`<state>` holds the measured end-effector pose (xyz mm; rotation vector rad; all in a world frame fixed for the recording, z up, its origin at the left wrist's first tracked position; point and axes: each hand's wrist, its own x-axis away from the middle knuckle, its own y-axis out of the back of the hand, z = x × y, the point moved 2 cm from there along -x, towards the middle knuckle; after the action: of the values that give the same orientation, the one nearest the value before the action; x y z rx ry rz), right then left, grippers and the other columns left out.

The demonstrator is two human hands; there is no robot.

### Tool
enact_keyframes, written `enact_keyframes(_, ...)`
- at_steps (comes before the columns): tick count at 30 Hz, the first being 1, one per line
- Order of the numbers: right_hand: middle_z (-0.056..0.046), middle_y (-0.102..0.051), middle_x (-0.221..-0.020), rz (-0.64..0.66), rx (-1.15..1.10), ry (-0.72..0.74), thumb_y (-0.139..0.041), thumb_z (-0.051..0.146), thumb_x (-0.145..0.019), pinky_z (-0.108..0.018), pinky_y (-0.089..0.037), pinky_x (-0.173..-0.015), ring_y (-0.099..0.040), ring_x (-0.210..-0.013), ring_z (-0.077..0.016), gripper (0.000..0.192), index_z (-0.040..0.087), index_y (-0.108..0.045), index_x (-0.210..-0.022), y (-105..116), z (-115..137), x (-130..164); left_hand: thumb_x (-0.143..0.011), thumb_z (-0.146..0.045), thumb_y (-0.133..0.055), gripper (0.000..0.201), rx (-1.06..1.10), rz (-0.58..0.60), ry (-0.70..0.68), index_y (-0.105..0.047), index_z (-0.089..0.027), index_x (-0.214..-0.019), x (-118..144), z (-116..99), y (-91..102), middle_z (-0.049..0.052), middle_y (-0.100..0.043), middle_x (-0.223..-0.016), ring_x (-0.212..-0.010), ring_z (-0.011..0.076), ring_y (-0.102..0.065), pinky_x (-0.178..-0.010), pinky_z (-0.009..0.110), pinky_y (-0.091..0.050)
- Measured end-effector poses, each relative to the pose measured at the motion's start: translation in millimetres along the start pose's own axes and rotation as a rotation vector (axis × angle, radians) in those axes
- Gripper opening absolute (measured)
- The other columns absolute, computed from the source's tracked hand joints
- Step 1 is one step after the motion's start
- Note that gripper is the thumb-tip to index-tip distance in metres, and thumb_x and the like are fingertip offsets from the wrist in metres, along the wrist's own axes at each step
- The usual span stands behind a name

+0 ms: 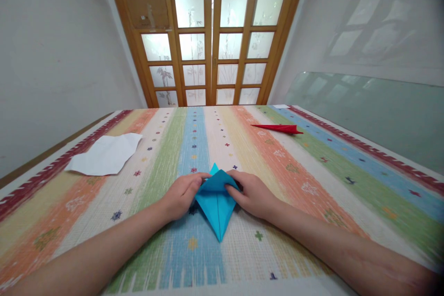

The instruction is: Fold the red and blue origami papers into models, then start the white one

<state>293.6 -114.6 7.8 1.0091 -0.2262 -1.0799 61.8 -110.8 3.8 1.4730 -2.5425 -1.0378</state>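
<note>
A white paper (106, 154) lies far off on the left of the striped table (312, 180). In the middle, the left hand (182, 194) and the right hand (253, 194) each pinch a top corner of the blue paper (215, 203). It looks partly folded already, a kite shape with a sharp point, and more folds seem left, while a red folded paper (279, 128) sits well apart on the right.

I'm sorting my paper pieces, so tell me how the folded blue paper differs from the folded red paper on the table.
The folded blue paper is a wide kite shape lying close to the person; the folded red paper is a thin dart farther off, to the right. The blue one is pinched by the left hand and right hand; the red one lies untouched. Both rest on the striped tablecloth.
</note>
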Motion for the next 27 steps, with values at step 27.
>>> enact_keyframes(27, -0.004, -0.068, -0.081, -0.042, -0.015, -0.106, -0.052, 0.030, -0.094, -0.029, -0.042, -0.066, -0.060, -0.072, -0.0201, 0.015, 0.021, -0.065, -0.092, 2.5, -4.8, -2.5, -0.089, -0.014, -0.049, 0.046, -0.009, 0.078, 0.030, -0.055, -0.019, -0.134, -5.1, 1.5, -3.2, 0.009, -0.069, -0.120, -0.109, 0.0227, -0.064, -0.100, 0.040, -0.047)
